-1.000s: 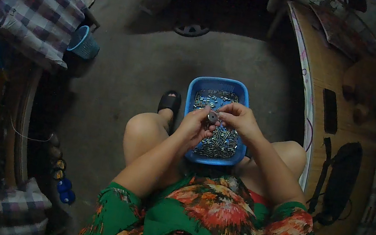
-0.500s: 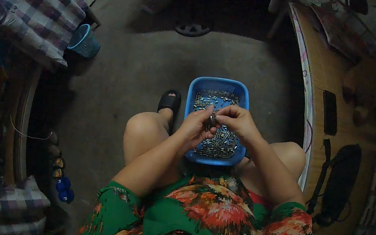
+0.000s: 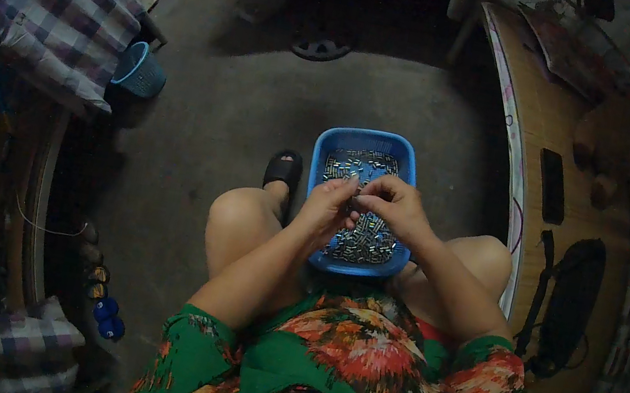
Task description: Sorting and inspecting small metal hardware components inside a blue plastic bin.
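Note:
A blue plastic basket (image 3: pixel 409 181) sits between my knees. Many small shiny metal cylinders (image 3: pixel 364 242) lie in it, heaped at the near end and spread thinner at the far end. Over its middle, my left hand (image 3: pixel 330 206) is closed, thumb up and fingers curled. My right hand (image 3: pixel 395 203) meets it from the right, thumb and forefinger pinched together at the left fingertips. A small dark metal piece seems to be between the fingertips, mostly hidden by them and too small to name.
A long wooden board or tabletop (image 3: pixel 523 223) runs along the right, with a black phone-like object (image 3: pixel 552 186) and a dark bag (image 3: pixel 570 306) on it. At the left stand a light-blue bin (image 3: pixel 141 72) and checked cloth (image 3: pixel 70 14). A black slipper (image 3: pixel 283 170) is on my foot.
My fingertips have closed in more, and the shiny round metal piece seen between them before is now mostly hidden. The basket stays in place.

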`<state>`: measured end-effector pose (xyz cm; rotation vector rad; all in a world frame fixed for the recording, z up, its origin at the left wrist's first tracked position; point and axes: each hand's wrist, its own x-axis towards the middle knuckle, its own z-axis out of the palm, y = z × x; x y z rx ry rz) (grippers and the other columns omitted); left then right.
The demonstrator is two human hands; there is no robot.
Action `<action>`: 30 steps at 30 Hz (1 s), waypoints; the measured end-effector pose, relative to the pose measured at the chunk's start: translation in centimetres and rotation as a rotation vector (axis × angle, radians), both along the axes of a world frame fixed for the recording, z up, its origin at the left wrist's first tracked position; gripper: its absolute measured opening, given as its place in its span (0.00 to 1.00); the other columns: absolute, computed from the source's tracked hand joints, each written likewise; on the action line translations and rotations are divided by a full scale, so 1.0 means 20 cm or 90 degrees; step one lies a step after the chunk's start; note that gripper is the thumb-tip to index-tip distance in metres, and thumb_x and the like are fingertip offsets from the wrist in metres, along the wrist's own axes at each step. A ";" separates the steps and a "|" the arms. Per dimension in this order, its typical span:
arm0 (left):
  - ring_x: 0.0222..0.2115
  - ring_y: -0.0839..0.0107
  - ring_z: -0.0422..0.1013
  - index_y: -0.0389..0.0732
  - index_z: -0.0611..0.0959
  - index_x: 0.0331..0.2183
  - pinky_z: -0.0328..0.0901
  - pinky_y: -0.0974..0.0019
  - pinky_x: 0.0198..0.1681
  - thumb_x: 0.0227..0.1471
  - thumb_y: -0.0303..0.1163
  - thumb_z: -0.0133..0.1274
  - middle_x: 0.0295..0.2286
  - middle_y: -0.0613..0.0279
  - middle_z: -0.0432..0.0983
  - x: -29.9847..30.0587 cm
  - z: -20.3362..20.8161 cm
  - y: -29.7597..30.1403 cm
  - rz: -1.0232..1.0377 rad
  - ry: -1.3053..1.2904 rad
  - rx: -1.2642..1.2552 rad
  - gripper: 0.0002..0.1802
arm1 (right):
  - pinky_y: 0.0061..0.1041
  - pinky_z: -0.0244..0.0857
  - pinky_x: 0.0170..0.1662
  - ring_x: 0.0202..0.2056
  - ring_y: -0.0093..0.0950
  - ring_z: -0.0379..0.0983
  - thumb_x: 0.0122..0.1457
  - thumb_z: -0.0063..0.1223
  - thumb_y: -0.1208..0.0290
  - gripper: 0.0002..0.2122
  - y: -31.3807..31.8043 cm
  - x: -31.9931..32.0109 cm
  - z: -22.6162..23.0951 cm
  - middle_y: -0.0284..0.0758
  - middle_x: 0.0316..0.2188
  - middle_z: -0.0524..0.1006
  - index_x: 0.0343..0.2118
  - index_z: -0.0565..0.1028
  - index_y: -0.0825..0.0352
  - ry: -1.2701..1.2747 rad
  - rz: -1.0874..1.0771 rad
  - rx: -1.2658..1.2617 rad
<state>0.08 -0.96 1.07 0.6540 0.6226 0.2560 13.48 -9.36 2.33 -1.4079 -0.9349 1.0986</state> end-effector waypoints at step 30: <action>0.17 0.76 0.65 0.40 0.71 0.29 0.63 0.76 0.18 0.52 0.41 0.43 0.21 0.63 0.69 0.00 -0.05 0.01 0.025 -0.071 -0.111 0.13 | 0.10 0.50 0.21 0.20 0.11 0.60 0.51 0.50 0.67 0.07 0.00 0.02 0.04 0.26 0.22 0.71 0.29 0.70 0.64 0.157 0.022 -0.085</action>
